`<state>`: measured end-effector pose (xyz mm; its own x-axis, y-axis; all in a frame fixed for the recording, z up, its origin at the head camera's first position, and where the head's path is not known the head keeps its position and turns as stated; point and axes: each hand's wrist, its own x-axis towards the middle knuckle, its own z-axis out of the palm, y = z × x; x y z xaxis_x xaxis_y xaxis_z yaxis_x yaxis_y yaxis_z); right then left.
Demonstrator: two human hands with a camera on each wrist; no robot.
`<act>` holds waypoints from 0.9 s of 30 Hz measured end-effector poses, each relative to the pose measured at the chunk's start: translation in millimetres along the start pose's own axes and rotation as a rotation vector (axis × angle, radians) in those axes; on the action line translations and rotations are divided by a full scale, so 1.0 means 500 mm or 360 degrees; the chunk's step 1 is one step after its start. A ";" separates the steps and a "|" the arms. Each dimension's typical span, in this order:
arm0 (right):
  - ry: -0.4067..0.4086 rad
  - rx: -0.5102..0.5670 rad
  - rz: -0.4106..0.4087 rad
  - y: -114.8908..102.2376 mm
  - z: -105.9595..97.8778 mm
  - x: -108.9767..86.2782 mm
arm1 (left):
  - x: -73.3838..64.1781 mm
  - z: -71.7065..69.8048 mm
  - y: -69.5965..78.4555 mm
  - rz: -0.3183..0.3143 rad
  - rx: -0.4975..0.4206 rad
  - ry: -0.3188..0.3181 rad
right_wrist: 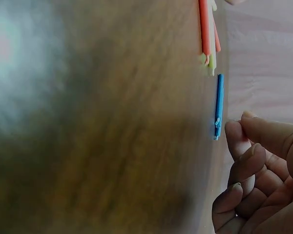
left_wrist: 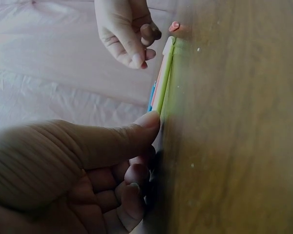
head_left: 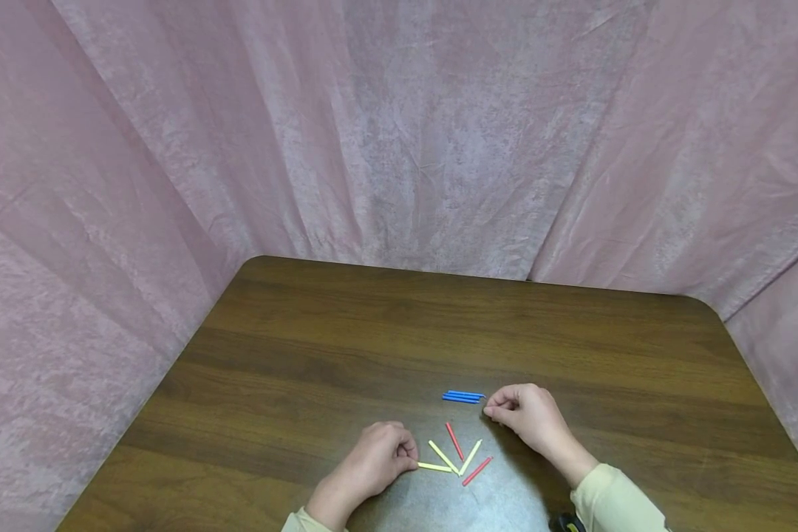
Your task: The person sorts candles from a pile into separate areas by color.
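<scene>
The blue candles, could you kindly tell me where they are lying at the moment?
In the head view, the blue candles lie on the table, just left of the right hand and beyond the red candles.

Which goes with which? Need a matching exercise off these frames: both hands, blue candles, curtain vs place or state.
1. left hand
2. right hand
3. blue candles
4. curtain

A. lying together beyond the red candles
B. hanging behind the table
C. beside blue ends, nothing visible in its fingers
D. pinching a yellow candle

Pairs: 1-D, 2-C, 3-A, 4-B
</scene>
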<state>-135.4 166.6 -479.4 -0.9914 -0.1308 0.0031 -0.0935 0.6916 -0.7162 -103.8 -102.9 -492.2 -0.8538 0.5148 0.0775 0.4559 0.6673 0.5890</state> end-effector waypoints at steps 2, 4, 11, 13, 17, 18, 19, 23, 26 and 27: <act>-0.0008 0.0017 -0.0006 0.000 0.001 -0.004 | 0.000 0.000 0.000 -0.0003 -0.0009 -0.0004; -0.0017 0.0025 -0.0021 0.001 0.002 -0.008 | 0.000 0.000 -0.001 -0.0010 -0.0031 -0.0012; -0.0047 0.0054 -0.0068 0.002 0.002 -0.018 | -0.001 -0.002 0.000 -0.0048 -0.0096 -0.0052; -0.0053 0.0067 -0.0067 0.002 0.002 -0.021 | -0.001 -0.001 -0.001 -0.0064 -0.0110 -0.0060; -0.0059 0.0075 -0.0058 0.000 0.002 -0.027 | -0.001 0.000 -0.003 -0.0072 -0.0116 -0.0056; -0.0061 0.0076 -0.0056 0.000 0.002 -0.028 | -0.001 0.000 -0.003 -0.0074 -0.0125 -0.0054; -0.0061 0.0077 -0.0055 -0.001 0.002 -0.030 | -0.001 -0.001 -0.002 -0.0075 -0.0126 -0.0050; -0.0059 0.0075 -0.0063 0.001 0.003 -0.035 | 0.000 -0.003 0.000 -0.0075 -0.0133 -0.0044; -0.0057 0.0071 -0.0077 0.003 0.004 -0.038 | 0.002 -0.005 -0.001 -0.0080 -0.0129 -0.0044; -0.0056 0.0071 -0.0076 0.004 0.005 -0.039 | 0.002 -0.005 -0.001 -0.0084 -0.0132 -0.0043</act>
<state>-116.0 168.5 -482.6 -0.9820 -0.1884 0.0143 -0.1359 0.6515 -0.7464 -105.7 -104.0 -490.6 -0.8683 0.4954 0.0234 0.3872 0.6476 0.6563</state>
